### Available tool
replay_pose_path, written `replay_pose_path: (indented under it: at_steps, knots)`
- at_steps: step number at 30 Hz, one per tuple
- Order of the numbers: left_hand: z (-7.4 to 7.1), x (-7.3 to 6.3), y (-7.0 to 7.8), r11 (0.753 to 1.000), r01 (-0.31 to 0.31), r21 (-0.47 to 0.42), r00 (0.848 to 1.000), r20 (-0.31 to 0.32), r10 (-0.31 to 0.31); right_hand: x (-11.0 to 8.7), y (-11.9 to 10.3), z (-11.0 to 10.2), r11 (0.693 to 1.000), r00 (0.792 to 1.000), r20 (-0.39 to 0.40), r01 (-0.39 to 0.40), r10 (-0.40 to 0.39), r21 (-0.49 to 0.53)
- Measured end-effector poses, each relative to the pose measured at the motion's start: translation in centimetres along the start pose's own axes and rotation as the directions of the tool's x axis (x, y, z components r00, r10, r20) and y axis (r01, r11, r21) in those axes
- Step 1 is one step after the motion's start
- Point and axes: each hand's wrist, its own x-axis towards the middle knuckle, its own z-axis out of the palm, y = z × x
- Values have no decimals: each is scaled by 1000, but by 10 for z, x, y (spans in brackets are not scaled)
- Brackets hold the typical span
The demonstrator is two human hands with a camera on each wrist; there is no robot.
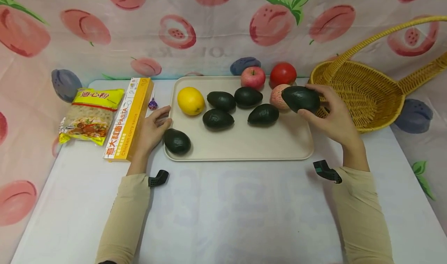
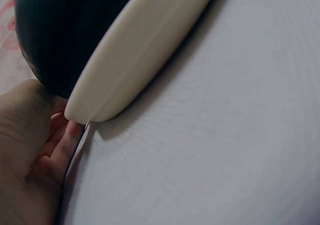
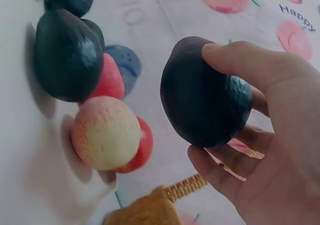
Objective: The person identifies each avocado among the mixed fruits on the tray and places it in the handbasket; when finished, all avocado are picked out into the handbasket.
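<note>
My right hand (image 1: 331,112) holds a dark green avocado (image 1: 301,99) above the right end of a beige tray (image 1: 227,149), thumb and fingers round it. In the right wrist view that avocado (image 3: 202,92) is off the surface. My left hand (image 1: 153,128) grips the tray's left rim, seen from below in the left wrist view, beside an avocado (image 1: 177,141) at the near left corner. Several more avocados (image 1: 218,119) lie mid-tray. A lemon (image 1: 190,101) sits at the far left, and a pinkish peach-like fruit (image 1: 278,97) is partly hidden behind the held avocado.
A pink apple (image 1: 253,77) and a red round fruit (image 1: 283,75) are at the tray's far edge. A wicker basket (image 1: 363,97) stands to the right. Left of the tray are a pasta box (image 1: 129,120), a yellow food bag (image 1: 91,116) and a purple-wrapped lollipop (image 1: 153,103).
</note>
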Motion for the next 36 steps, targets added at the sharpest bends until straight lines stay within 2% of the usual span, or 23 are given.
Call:
replay_pose_path:
  at_steps: [8, 17, 27, 32, 36]
  knots:
    - [0, 0, 0, 1000, -18, 1, 1000, -5, 18, -4, 6, -17, 999, 1000, -1, -28, 28, 18]
    - [1, -1, 0, 1000, -22, -9, 1000, -9, 22, -12, 19, -39, 992, 991, 45, -129, 129, 2]
    - [0, -1, -2, 999, -27, -18, 1000, -7, 27, -23, 31, -61, 985, 985, -13, -170, 171, 28]
    - [1, -2, -2, 998, -50, -27, 999, -15, 50, -26, 36, -68, 967, 965, -62, -254, 253, -7]
    - [1, -1, -2, 998, -64, -26, 998, -19, 63, -27, 43, -71, 956, 947, -131, -292, 292, 19]
